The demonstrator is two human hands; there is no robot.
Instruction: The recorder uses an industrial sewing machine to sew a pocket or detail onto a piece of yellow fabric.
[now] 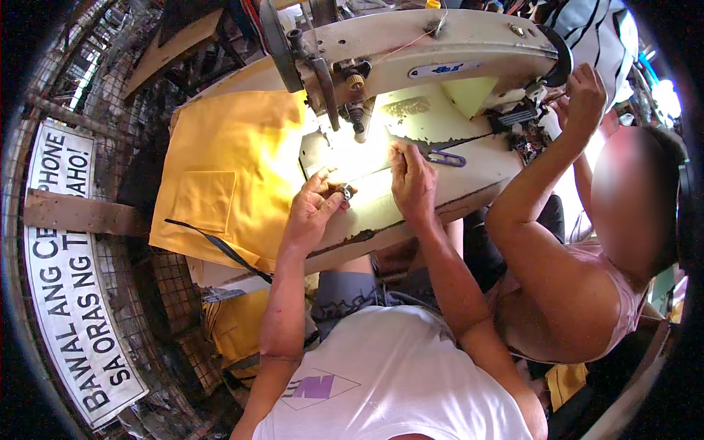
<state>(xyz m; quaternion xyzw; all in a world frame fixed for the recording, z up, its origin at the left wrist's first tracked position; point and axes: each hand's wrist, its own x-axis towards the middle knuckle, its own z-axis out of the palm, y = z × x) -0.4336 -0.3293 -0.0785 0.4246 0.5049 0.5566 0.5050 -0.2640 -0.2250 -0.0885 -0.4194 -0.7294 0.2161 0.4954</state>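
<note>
Between the thumb and fingers of my left hand (pixel 314 209) is a small round metal bobbin case (pixel 346 192), held over the front of the sewing machine bed. My right hand (pixel 415 183) is raised a little to the right, its thumb and fingertips pinched together; anything in them is too small to make out. Behind both hands rises the needle end of a cream sewing machine (pixel 389 48), and its lamp glares on the bed. Yellow cloth (pixel 194 158) with a stitched pocket lies left of my left hand. Purple thread snips (pixel 447 158) rest just right of my right hand.
A co-worker (pixel 557 286) sits close on my right, arms raised near the machine's right end. A black strap (pixel 220 246) hangs across the yellow cloth. Wire mesh with a white lettered sign (pixel 77 293) stands at the left. More yellow cloth (pixel 242 326) lies below the table.
</note>
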